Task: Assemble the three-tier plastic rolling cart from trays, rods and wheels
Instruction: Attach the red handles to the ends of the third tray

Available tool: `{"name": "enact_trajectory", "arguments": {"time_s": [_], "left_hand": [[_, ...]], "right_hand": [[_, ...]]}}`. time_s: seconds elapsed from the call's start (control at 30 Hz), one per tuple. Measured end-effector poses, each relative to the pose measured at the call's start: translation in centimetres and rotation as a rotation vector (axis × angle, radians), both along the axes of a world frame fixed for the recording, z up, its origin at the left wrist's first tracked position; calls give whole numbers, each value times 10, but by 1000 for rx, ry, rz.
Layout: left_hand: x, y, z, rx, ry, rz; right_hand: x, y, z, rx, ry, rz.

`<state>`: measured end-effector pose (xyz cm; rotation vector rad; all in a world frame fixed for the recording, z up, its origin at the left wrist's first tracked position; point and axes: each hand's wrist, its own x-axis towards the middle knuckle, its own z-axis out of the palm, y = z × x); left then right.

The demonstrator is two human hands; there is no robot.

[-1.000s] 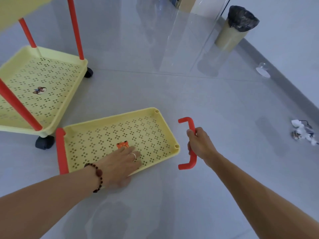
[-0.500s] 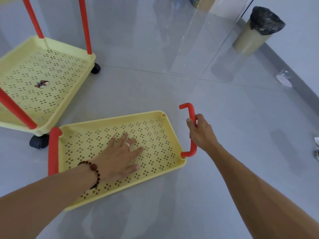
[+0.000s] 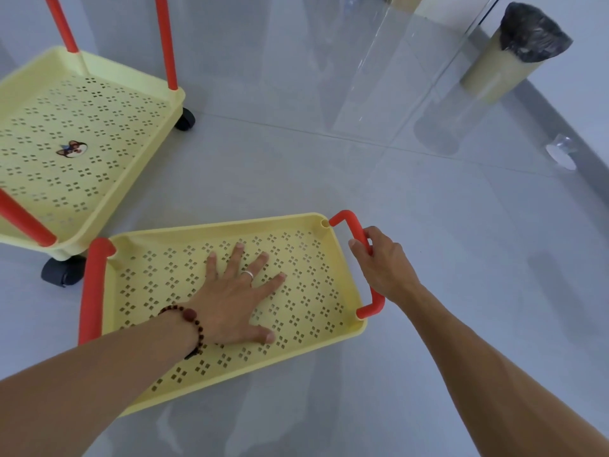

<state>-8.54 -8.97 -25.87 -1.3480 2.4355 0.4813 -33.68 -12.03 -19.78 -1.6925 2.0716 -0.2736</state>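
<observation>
Loose tray (image 3: 306, 311): pale yellow, perforated, lying flat on the floor.
Left handle (image 3: 94, 288): red, fitted on the tray's left short end.
Right handle (image 3: 359, 258): red U-shape, both ends at the right-end corner sockets.
Cart (image 3: 82, 140): yellow tray with red rods (image 3: 164, 41) upright, on black wheels (image 3: 62, 270), floor's far-left corner.

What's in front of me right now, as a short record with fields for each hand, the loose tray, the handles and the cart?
left hand: flat, palm down in the loose tray
right hand: gripping the right handle
loose tray: yellow, perforated, lying on the floor
right handle: red, at the tray's right end
left handle: red, at the tray's left end
cart: yellow tray on wheels, red rods upright
</observation>
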Motion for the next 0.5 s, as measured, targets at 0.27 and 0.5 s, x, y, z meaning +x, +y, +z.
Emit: {"name": "enact_trajectory", "arguments": {"time_s": [0.27, 0.5], "left_hand": [[1, 0, 1, 3, 28, -4], [3, -1, -2, -19, 51, -13]], "right_hand": [[6, 1, 0, -8, 35, 53], [16, 5, -7, -71, 262, 54]]}}
